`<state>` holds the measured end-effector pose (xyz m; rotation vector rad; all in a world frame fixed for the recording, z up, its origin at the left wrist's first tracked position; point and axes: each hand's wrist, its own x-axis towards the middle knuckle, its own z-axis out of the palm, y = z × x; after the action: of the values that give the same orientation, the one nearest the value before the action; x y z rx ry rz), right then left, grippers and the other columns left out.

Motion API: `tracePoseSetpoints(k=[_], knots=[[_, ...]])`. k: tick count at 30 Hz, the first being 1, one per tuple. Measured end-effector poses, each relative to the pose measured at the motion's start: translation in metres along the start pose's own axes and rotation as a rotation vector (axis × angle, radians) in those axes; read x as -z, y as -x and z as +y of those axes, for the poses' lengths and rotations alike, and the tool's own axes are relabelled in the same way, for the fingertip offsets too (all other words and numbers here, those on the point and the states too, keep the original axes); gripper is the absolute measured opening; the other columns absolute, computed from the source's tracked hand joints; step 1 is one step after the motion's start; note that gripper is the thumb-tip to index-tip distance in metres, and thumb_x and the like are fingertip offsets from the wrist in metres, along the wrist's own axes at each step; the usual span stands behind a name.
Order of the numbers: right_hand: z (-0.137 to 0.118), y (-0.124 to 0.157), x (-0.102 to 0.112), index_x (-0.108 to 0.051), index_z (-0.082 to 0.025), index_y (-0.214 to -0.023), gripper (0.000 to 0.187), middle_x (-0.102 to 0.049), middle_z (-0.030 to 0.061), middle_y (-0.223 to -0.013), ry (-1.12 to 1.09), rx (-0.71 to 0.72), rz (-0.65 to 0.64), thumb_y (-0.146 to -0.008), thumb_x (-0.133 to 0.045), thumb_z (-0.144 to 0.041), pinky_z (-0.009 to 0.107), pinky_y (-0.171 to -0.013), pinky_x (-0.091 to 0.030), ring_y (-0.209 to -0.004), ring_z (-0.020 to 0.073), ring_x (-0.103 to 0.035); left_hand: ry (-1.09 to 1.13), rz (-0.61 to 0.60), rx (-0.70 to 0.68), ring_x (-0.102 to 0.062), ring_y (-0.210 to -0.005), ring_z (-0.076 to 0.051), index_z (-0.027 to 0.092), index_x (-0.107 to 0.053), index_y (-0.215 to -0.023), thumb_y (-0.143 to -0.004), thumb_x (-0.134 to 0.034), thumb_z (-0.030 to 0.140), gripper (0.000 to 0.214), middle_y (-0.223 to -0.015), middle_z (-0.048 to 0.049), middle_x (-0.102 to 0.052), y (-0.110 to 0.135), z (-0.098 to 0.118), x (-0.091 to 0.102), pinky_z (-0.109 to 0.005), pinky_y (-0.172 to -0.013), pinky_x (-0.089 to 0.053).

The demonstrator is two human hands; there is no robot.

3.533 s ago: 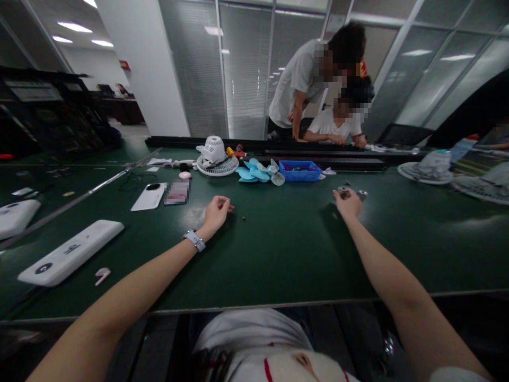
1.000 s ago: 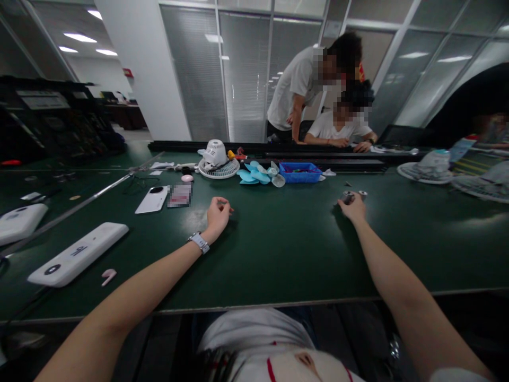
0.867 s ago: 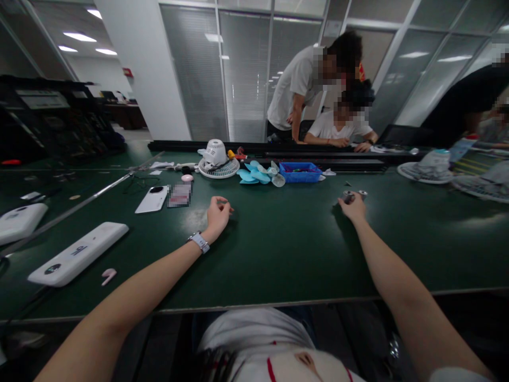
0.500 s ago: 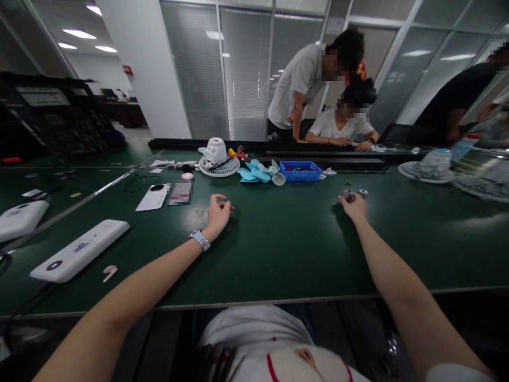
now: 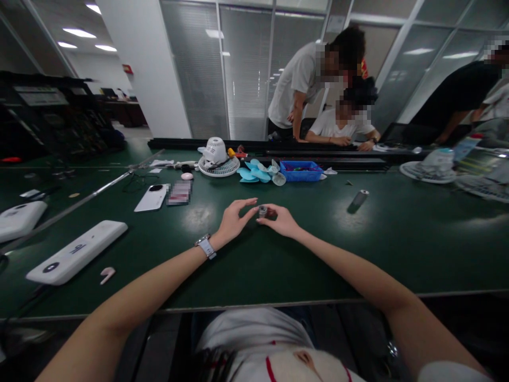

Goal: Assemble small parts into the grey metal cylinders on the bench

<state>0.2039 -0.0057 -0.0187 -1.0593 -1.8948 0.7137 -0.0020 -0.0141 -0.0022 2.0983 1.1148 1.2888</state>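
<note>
Workshop: fan parts (image 5: 215,152), green workbench (image 5: 274,273)

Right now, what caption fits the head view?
Right hand holding a small grey metallic cylinder beside the left hand at a glossy green table.

Green tabletop (image 5: 274,270) under cylinder (image 5: 360,198), phone (image 5: 150,199)

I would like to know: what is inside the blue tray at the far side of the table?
The blue tray holds small dark pieces with hints of red and green, too small to name. Its bottom, and anything lying low, is covered from view.
</note>
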Motion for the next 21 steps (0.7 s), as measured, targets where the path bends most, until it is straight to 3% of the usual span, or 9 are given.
tracePoseSetpoints(k=[3,6,12,15,21], knots=[[-0.013,0.011,-0.024,-0.067,-0.018,-0.108,0.037,-0.072,0.0047,-0.095,-0.027,0.001,-0.082,-0.077,-0.077,-0.036,0.036,-0.080,-0.054,-0.084,0.0196,-0.067,0.018,-0.083,-0.010,-0.063,-0.113,-0.023,0.027,-0.075,-0.103,-0.087,-0.063,0.036,0.022,-0.117,-0.0058,-0.072,0.003,0.005,0.001,-0.040,-0.103,-0.047],[-0.014,0.017,-0.025,-0.066,-0.019,-0.105,0.034,-0.072,0.0045,-0.095,-0.006,-0.012,-0.065,-0.077,-0.077,-0.034,0.036,-0.081,-0.053,-0.085,0.0198,-0.067,0.035,-0.098,0.026,-0.066,-0.108,-0.025,0.027,-0.077,-0.094,-0.082,-0.070,0.034,0.016,-0.107,-0.0054,-0.075,0.003,0.011,0.004,-0.043,-0.102,-0.047],[-0.016,0.018,-0.025,-0.065,-0.021,-0.115,0.041,-0.072,0.0047,-0.105,-0.036,-0.032,-0.054,-0.078,-0.076,-0.035,0.038,-0.089,-0.052,-0.094,0.0199,-0.067,0.100,0.069,0.042,-0.072,-0.094,-0.021,0.022,-0.067,-0.102,-0.083,-0.069,0.032,0.021,-0.097,-0.0057,-0.075,-0.003,0.022,0.012,-0.037,-0.092,-0.053],[-0.018,0.019,-0.023,-0.064,-0.022,-0.117,0.043,-0.072,0.0047,-0.108,-0.044,-0.034,-0.053,-0.078,-0.077,-0.035,0.038,-0.091,-0.052,-0.097,0.0202,-0.067,0.099,0.064,0.067,-0.073,-0.094,-0.022,0.022,-0.062,-0.109,-0.081,-0.072,0.033,0.032,-0.093,-0.0050,-0.076,-0.004,0.009,0.020,-0.037,-0.091,-0.053],[-0.020,0.022,-0.021,-0.065,-0.021,-0.117,0.044,-0.071,0.0065,-0.109,-0.016,-0.033,-0.058,-0.078,-0.077,-0.036,0.040,-0.089,-0.053,-0.096,0.0213,-0.067,0.083,-0.215,0.130,-0.074,-0.083,-0.023,0.023,-0.061,-0.113,-0.076,-0.075,0.032,0.040,-0.081,-0.0026,-0.078,0.008,-0.033,0.021,-0.037,-0.082,-0.053]])
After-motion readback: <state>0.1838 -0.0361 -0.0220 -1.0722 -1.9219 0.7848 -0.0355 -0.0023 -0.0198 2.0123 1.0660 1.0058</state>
